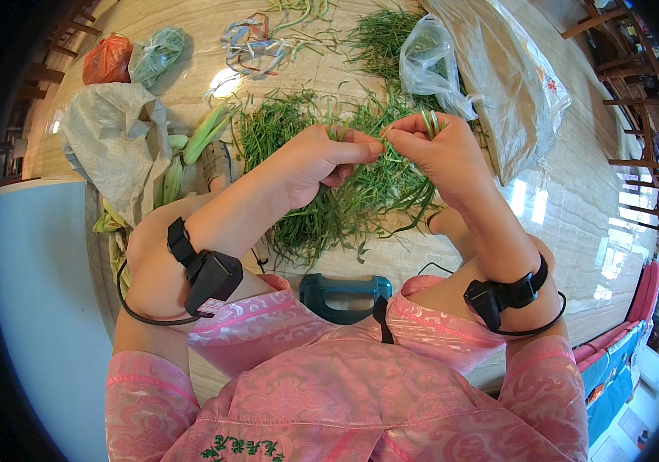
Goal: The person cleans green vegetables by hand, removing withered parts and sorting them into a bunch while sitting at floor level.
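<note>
My left hand (338, 156) holds thin green stalks that look like chives, with thumb and fingertips pinched together. Close beside it, my right hand (436, 138) grips several such stalks (429, 121), their pale cut ends sticking up past the fingers and long leaves hanging below. The two sets of fingertips almost meet over a loose heap of greens (387, 179) on the floor. A denser bunch of the greens (277, 127) lies to the left, and more dark green leaves (312, 225) spread under my left wrist. The hands partly hide the heap.
A blue-green plastic stool (345, 283) stands between my knees. Corn cobs in husks (205, 136) and a white woven sack (116, 138) lie left, with red (107, 60) and green bags (158, 55) beyond. Tangled plastic straps (254, 49), a clear bag (430, 60) and a large sack (494, 86) lie ahead.
</note>
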A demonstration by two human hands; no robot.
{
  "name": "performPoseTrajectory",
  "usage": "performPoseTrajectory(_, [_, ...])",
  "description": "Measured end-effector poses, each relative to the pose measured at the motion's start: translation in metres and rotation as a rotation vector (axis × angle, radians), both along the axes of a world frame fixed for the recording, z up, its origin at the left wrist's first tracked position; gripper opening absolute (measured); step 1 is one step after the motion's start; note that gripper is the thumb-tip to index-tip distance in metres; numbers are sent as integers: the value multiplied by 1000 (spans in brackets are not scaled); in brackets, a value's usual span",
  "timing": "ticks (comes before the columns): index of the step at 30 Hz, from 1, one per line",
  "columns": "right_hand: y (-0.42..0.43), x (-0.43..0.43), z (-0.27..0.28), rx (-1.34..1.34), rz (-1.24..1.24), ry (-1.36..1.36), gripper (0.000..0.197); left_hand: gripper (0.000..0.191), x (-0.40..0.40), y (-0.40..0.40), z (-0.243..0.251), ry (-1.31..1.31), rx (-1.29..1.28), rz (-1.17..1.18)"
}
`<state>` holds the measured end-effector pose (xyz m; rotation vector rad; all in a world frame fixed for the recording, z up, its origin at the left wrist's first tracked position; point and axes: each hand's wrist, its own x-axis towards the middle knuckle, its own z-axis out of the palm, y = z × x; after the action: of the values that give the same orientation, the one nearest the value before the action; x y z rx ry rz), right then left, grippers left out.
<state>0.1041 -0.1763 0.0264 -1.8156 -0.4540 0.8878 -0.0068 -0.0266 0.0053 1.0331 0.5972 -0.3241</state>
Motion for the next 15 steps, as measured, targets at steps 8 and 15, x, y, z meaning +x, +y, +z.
performPoseTrajectory(8, [0,2,4,-11,-1,-22,12,12,-1,1,-2,-24,-5,-38])
performPoseTrajectory(15, [-2,4,6,-7,-11,-50,15,11,0,1,0,-5,-3,-11])
